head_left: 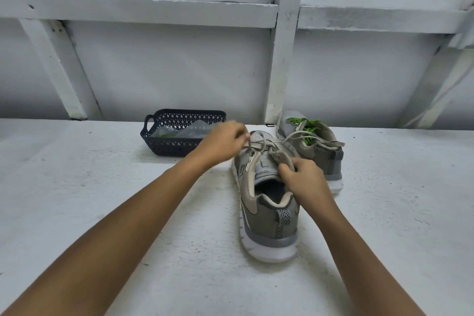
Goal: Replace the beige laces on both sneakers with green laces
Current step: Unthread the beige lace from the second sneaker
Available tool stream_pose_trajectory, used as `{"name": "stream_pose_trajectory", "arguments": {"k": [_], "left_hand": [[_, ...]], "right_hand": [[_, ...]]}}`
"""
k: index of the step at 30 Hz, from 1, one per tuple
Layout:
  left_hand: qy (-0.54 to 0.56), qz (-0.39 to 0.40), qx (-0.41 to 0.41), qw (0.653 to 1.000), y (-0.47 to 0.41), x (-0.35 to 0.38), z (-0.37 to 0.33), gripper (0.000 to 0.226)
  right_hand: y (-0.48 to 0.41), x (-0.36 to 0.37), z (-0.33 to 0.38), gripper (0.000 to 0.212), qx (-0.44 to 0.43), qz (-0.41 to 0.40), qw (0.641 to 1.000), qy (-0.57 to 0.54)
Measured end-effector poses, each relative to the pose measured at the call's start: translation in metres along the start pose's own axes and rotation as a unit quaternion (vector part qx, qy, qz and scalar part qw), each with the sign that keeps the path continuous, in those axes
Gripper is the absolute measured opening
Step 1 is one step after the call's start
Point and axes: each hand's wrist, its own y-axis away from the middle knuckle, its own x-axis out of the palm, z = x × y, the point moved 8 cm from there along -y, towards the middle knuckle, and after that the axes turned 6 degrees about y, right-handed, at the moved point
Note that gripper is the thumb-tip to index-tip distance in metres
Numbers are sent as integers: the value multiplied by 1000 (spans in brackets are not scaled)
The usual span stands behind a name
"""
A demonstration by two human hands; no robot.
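Note:
Two grey-and-beige sneakers stand on the white table. The near sneaker [268, 202] points away from me and carries a beige lace [295, 137] whose loose end trails across the far sneaker [314, 146]. That far sneaker has a green lace [306, 123] in its eyelets. My left hand [225, 142] pinches the beige lace near the toe end of the near sneaker's lacing. My right hand [301, 178] grips the lace and upper at the sneaker's right side, beside the tongue.
A dark blue perforated basket [159, 145] sits at the back of the table, left of the shoes, holding clear plastic bags with something green inside. A white framed wall stands right behind the table.

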Motion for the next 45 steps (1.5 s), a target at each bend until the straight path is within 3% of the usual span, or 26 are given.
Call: {"name": "stream_pose_trajectory", "arguments": {"k": [3, 5, 8, 10, 12, 14, 20, 23, 25, 27, 29, 31, 33, 36, 41, 45], "left_hand": [[183, -187, -98, 960, 3, -41, 23, 18], [142, -239, -84, 957, 9, -56, 22, 18], [-66, -192, 61, 977, 14, -46, -9, 34], [-170, -92, 143, 971, 15, -17, -23, 30], [-202, 5, 157, 967, 15, 12, -22, 27], [-182, 39, 129, 974, 13, 21, -15, 27], [-87, 40, 59, 994, 12, 23, -1, 21], [64, -55, -18, 996, 11, 0, 6, 10], [215, -145, -107, 960, 12, -23, 25, 7], [286, -224, -149, 920, 16, -44, 38, 7], [247, -266, -115, 925, 19, -60, 32, 8], [137, -239, -26, 961, 17, -60, 12, 23], [-7, -132, 53, 990, 14, -35, -4, 29], [-120, 20, 56, 991, 16, 10, -3, 29], [-71, -20, 34, 997, 20, 17, -1, 22], [147, -143, -11, 979, 24, -10, 9, 12]], "right_hand": [[0, 1, 1, 30, -3, -1, 1000, -3], [-1, 1, 0, 33, -1, -5, 1000, 2], [-2, 0, -1, 38, 2, -9, 1000, 9], [-2, 0, -2, 38, 4, -8, 1000, 9], [-2, 0, -2, 38, 2, -9, 1000, 9], [-1, 0, -1, 39, 0, -10, 1000, 8], [-1, 0, -1, 32, 2, -4, 1000, 2], [-1, 0, -1, 33, 3, -3, 1000, -1], [-1, 0, 0, 32, 2, -2, 1000, 0], [-1, 0, 0, 31, 1, -2, 1000, 2], [0, 0, 0, 34, 0, -5, 1000, 2], [0, 0, 0, 36, 1, -7, 1000, 5], [0, 0, 1, 35, 2, -5, 1000, 6], [1, -1, 1, 38, 0, -5, 1000, 0], [1, -1, 0, 41, 3, -6, 1000, -4], [1, -1, 1, 38, 3, -2, 1000, -5]]}}
